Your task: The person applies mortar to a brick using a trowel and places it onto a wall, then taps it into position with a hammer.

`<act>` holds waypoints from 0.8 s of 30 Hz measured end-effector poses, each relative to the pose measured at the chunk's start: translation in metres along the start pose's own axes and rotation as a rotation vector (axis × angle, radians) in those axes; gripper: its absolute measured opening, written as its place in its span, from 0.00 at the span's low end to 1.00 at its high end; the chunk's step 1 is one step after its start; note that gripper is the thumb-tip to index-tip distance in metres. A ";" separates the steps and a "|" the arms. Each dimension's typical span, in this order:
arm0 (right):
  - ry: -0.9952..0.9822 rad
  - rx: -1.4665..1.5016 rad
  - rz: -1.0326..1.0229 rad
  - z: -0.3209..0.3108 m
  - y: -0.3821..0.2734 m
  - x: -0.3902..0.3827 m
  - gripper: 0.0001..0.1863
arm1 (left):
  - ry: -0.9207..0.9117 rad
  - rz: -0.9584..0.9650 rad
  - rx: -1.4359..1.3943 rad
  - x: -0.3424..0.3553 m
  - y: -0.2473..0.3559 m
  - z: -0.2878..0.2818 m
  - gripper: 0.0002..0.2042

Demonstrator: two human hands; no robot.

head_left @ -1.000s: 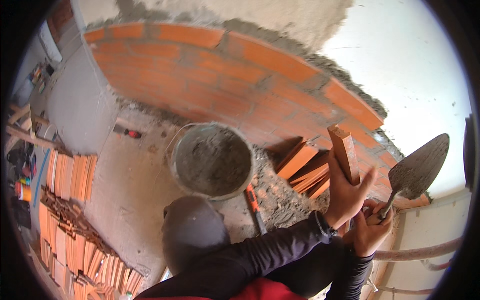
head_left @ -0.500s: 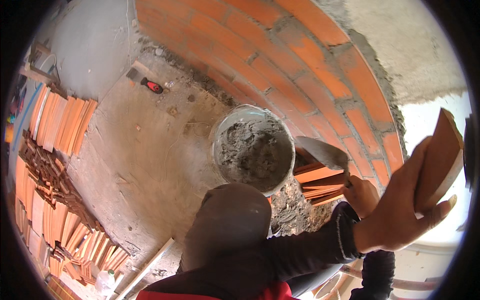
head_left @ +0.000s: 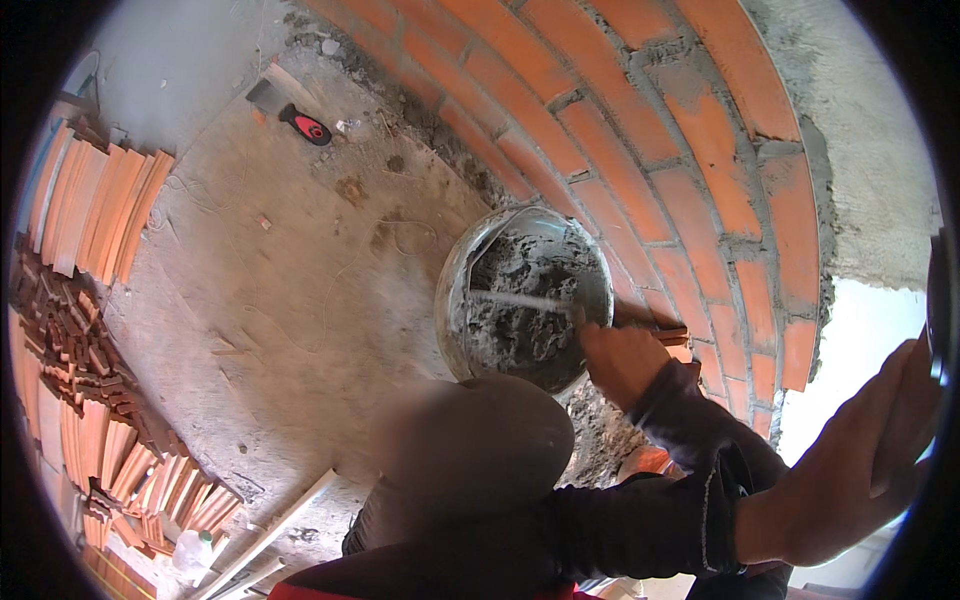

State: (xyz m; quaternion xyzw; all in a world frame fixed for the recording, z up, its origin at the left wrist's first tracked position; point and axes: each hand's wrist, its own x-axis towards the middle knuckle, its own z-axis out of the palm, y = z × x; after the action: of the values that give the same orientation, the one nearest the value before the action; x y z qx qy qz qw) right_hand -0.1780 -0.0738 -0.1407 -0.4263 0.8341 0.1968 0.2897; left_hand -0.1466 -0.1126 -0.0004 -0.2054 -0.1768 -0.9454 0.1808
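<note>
My right hand (head_left: 625,362) is closed round the handle of a trowel (head_left: 522,300), whose blade shows edge-on and blurred over the grey mortar (head_left: 520,345). The mortar lies in a round bucket (head_left: 455,320) beside my knee. At the right rim is my left hand (head_left: 835,475), raised, its fingers pointing up and partly cut off. The thin brick tile seen in its grip a moment ago is now mostly hidden at the picture's edge.
A curved brick wall (head_left: 610,120) with mortar joints rises beyond the bucket. Stacked brick strips (head_left: 100,210) line the left side. A red-and-black-handled scraper (head_left: 305,125) lies on the dusty floor (head_left: 290,280). Long pale strips (head_left: 275,530) and a plastic bottle (head_left: 190,552) lie lower left.
My right hand has brought the trowel left, from beside the bucket to over the mortar. My left hand has moved right and slightly down, taking the brick tile to the rim. The view has shifted.
</note>
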 end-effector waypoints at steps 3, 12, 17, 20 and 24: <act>-0.063 -0.022 0.014 0.001 0.013 -0.009 0.09 | -0.034 -0.023 -0.033 0.005 -0.002 0.002 0.39; -0.079 0.108 0.022 0.014 0.013 0.002 0.06 | -0.045 -0.043 -0.016 0.016 -0.006 -0.007 0.37; -0.079 0.025 0.108 0.011 0.034 -0.003 0.07 | -0.055 -0.047 -0.013 0.019 -0.008 -0.005 0.36; 0.001 0.060 0.111 0.021 0.026 0.002 0.06 | -0.058 -0.053 -0.008 0.020 -0.011 -0.005 0.36; -0.086 0.122 0.026 0.017 0.011 0.000 0.06 | -0.059 -0.059 -0.016 0.023 -0.012 -0.006 0.35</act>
State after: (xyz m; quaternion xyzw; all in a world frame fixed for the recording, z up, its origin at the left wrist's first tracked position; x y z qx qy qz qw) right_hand -0.1814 -0.0581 -0.1528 -0.3881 0.8367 0.1675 0.3483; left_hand -0.1729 -0.1108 0.0012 -0.2294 -0.1808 -0.9452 0.1460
